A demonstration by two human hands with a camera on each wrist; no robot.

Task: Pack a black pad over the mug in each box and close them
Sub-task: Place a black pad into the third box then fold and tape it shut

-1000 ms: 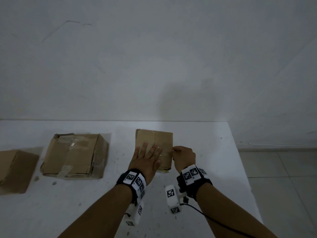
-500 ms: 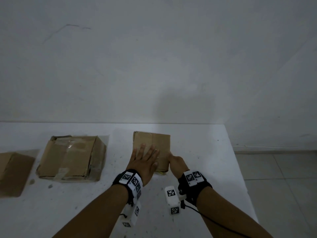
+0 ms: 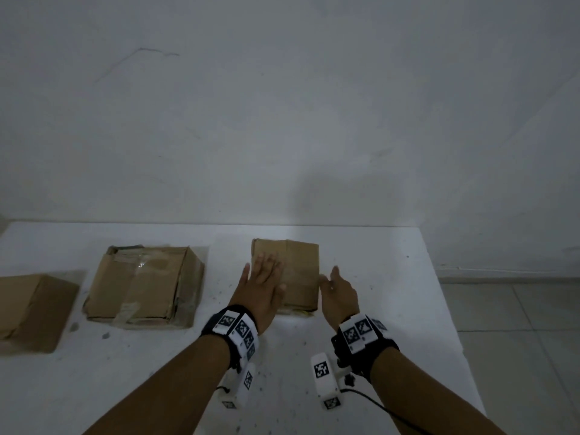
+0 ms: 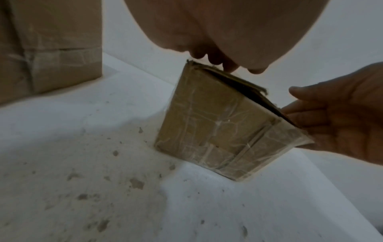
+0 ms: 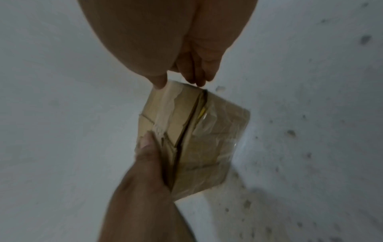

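Three cardboard boxes sit on the white bench (image 3: 361, 356), all flaps down. Largest is the taped box (image 3: 144, 287) at 9 o'clock of the hands; a second box (image 3: 31, 312) sits farther out at 9, cut off by the frame edge. Smallest is the small box (image 3: 295, 271) at 12, between the hands. Left hand (image 3: 260, 290) lies flat, fingers straight, on its lid, likely pinning the flaps shut. Right hand (image 3: 339, 293) is released, fingers loose, just beside the box's 3 o'clock wall, holding nothing. Pad and mug aren't visible, presumably inside. Lid seam gapes slightly in the wrist views. Bench edge is near at 3 o'clock; open room at 6.
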